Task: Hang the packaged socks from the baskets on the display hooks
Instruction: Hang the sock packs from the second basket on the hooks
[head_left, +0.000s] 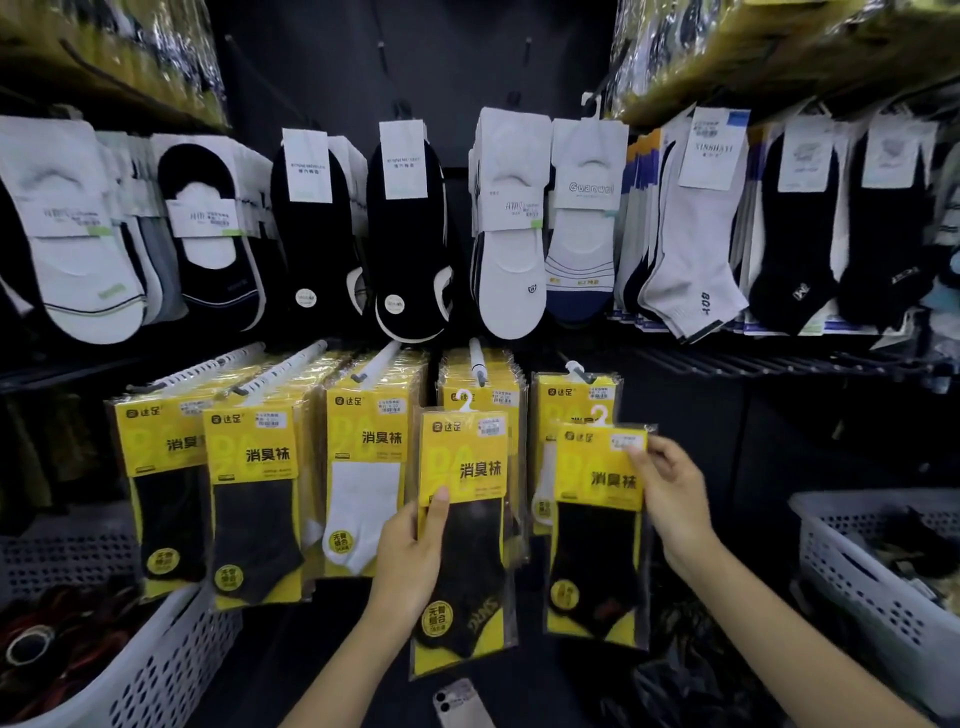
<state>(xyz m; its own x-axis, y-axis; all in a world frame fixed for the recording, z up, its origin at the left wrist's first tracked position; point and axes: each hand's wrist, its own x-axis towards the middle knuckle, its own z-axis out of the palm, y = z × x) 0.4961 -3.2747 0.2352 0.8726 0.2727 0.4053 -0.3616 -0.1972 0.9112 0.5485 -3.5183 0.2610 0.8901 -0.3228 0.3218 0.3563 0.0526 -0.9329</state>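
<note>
Before a dark wall of display hooks (477, 361), the left hand (410, 558) grips one sock pack (467, 467) by its left edge and the right hand (670, 493) pinches a second pack (597, 483) at its top corner (light, slick, floppy film, probably best held near the stiff card header).

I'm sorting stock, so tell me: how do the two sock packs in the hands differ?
The left hand grips the left pack midway along its left edge; the right hand pinches the right pack at its top right corner. The left pack overlaps the fourth stack from the left; the right pack overlaps the fifth stack. Both show yellow cards and dark socks; neither hangs yet.
</note>
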